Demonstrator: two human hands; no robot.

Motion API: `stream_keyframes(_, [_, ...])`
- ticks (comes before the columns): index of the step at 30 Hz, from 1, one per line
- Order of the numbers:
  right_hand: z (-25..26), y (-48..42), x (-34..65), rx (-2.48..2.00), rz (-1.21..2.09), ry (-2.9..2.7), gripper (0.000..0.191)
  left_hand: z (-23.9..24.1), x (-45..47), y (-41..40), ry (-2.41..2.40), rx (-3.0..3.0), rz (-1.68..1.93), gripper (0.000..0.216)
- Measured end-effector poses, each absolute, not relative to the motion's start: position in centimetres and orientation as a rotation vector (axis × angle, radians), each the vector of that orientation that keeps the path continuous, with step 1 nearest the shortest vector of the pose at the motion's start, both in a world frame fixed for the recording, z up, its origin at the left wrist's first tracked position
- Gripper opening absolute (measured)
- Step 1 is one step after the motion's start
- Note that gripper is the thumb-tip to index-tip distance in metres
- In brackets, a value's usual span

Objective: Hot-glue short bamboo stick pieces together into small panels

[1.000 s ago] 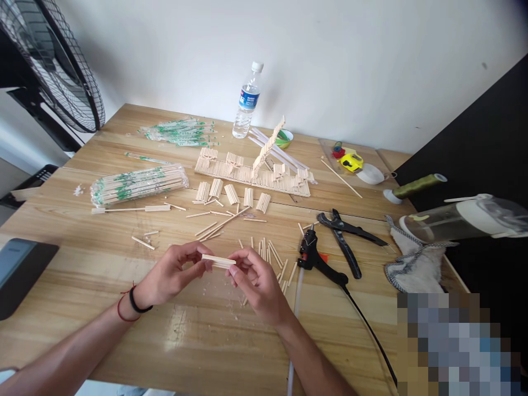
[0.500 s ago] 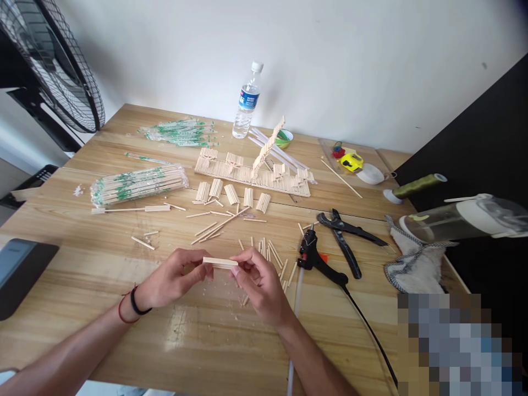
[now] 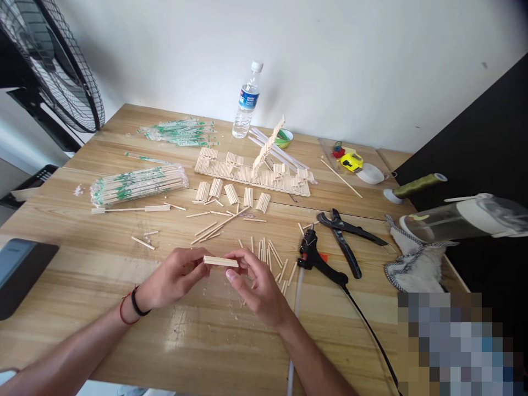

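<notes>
Both hands hold a short glued bundle of cut wooden sticks (image 3: 220, 261) a little above the wooden table (image 3: 198, 335). My left hand (image 3: 175, 278) pinches its left end; my right hand (image 3: 258, 283) pinches its right end, fingers curled under it. Loose cut sticks (image 3: 270, 256) lie just beyond my right hand. A black glue gun (image 3: 315, 258) lies to the right of them, its cord running toward me. Further back stands a stick model on a flat stick base (image 3: 251, 173), with small finished bundles (image 3: 231, 193) in front of it.
Black cutters (image 3: 344, 236) lie right of the glue gun. Wrapped chopstick packs (image 3: 138, 184) sit at left, a water bottle (image 3: 247, 102) at the back. A fan (image 3: 53, 60) stands far left, a dark box (image 3: 20, 269) at the left edge, a cloth (image 3: 414, 261) and a thread spool (image 3: 412, 187) at right.
The bundle has been turned slightly in my fingers and my right hand has shifted its grip underneath it. Nothing else on the table has moved.
</notes>
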State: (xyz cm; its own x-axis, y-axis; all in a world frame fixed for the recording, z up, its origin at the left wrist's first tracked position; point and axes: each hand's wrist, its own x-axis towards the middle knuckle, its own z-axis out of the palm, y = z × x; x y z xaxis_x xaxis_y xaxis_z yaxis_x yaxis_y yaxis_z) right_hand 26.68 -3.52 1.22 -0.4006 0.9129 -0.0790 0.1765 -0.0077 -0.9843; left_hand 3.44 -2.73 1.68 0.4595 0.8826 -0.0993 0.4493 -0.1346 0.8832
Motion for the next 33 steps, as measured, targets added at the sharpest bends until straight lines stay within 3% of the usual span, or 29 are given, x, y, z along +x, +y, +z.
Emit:
stream_keyframes(11, [0.62, -3.5, 26.93, -1.121, 1.553, -1.599, 0.047, 1.42, 3.43, -2.86, 1.211, 1.848, 0.569, 0.032])
stream_keyframes(22, [1.36, -3.47, 26.77, -1.197, 1.495, -1.669, 0.031, 1.51, 3.44, -2.85, 1.227, 1.856, 0.583, 0.029])
stream_keyframes(33, [1.39, -3.32, 26.78, -1.173, 1.473, -1.701, 0.029, 1.52, 3.51, -2.85, 1.211, 1.839, 0.62, 0.025])
